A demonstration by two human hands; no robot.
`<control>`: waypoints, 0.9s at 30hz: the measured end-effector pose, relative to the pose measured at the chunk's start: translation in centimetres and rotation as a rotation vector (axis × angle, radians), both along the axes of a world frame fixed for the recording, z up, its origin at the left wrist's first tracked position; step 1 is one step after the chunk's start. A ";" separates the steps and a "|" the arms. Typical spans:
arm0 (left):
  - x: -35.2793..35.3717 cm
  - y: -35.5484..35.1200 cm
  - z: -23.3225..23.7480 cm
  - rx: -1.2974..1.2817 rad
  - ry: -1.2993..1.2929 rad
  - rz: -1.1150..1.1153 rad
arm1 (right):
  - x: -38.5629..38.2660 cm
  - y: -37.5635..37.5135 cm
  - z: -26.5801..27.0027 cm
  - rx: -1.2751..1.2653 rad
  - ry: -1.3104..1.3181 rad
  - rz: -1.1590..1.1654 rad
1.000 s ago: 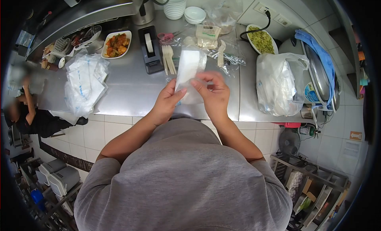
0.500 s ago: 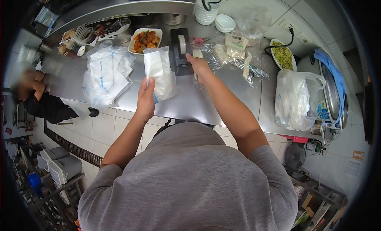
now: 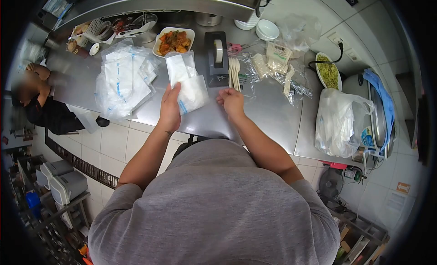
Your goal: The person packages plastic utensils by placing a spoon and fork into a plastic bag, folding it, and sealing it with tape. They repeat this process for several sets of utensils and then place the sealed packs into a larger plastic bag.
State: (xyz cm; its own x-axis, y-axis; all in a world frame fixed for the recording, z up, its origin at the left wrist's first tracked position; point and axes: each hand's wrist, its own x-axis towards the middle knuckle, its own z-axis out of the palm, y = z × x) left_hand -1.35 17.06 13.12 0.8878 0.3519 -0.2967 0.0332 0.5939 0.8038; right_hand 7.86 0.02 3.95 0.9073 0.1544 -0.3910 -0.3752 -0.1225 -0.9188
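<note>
My left hand (image 3: pixel 170 103) grips a clear plastic packet (image 3: pixel 190 89) with white contents, thumb on top. My right hand (image 3: pixel 231 102) hovers over the steel counter with its fingers curled; anything between the fingertips is too small to make out. Just above it are pale wooden forks (image 3: pixel 234 73) and a black tape dispenser (image 3: pixel 216 60) with a white roll. Left of my left hand lies a pile of clear packets (image 3: pixel 122 80) with blue print. Behind the held packet stands a square white bowl of red and orange food (image 3: pixel 174 41).
At the right are an oval dish of green food (image 3: pixel 328 70), a white plastic bag (image 3: pixel 339 121) and a large pot with a blue cloth (image 3: pixel 382 96). White bowls (image 3: pixel 267 29) stand at the back. A person in black (image 3: pixel 50 110) is at the far left.
My right hand has left the tape dispenser and come down toward me, its fingers now curled below the forks. My left hand still holds the packet. The whole view has shifted slightly.
</note>
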 end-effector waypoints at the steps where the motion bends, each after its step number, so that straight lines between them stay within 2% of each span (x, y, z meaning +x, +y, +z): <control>1: 0.4 -0.2 -0.2 -0.008 -0.006 -0.014 | 1.2 -0.5 -0.8 -0.001 -0.002 -0.012; 3: 0.9 -0.5 -0.1 -0.013 -0.016 -0.034 | 3.2 -1.5 -3.6 -0.120 -0.014 0.033; 5: 1.4 -1.0 0.2 0.004 -0.012 -0.008 | 3.8 -3.8 -3.6 -0.189 -0.084 0.072; 7: 2.3 -1.4 0.5 0.003 -0.012 -0.007 | 3.5 -5.3 2.0 -0.227 -0.213 0.146; 9: 1.7 -2.5 0.5 -0.004 0.029 -0.023 | 2.8 -5.8 9.0 -0.157 -0.391 0.311; 11: 2.6 -4.0 1.0 -0.025 -0.010 -0.124 | 0.4 -5.9 17.3 0.087 -0.514 0.515; 12: 3.0 -5.0 1.2 -0.053 -0.044 -0.136 | 0.0 -6.4 19.4 0.083 -0.513 0.501; 14: 3.3 -7.0 2.0 -0.053 -0.079 -0.207 | -0.5 -7.6 21.7 0.183 -0.596 0.852; 15: 3.5 -8.0 2.3 -0.052 -0.116 -0.261 | -0.4 -8.1 21.5 0.176 -0.598 0.840; 17: 3.7 -10.0 2.4 -0.066 -0.117 -0.287 | 0.2 -8.5 20.8 -0.223 -0.566 0.741; 18: 3.6 -10.9 2.7 -0.092 -0.134 -0.315 | 0.3 -9.1 20.7 -0.328 -0.630 0.717; 19: 3.5 -11.6 2.8 -0.119 -0.147 -0.342 | 0.4 -9.7 20.3 -0.332 -0.631 0.713; 21: 3.5 -13.1 2.9 -0.126 -0.163 -0.378 | 0.6 -11.2 19.2 -0.507 -0.868 0.669; 24: 3.3 -15.4 3.4 -0.159 -0.141 -0.400 | 0.3 -13.4 18.7 -0.624 -0.978 0.605; 27: 3.2 -17.9 3.4 -0.227 -0.227 -0.460 | -0.4 -15.4 18.9 -0.737 -1.039 0.568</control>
State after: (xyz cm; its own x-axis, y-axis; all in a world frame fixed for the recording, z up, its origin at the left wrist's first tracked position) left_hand 1.87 -0.81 16.50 0.9851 -0.1375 -0.1030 0.1708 0.7178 0.6750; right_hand 7.44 -15.40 22.81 0.7120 0.6509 0.2634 0.6946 -0.5978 -0.4002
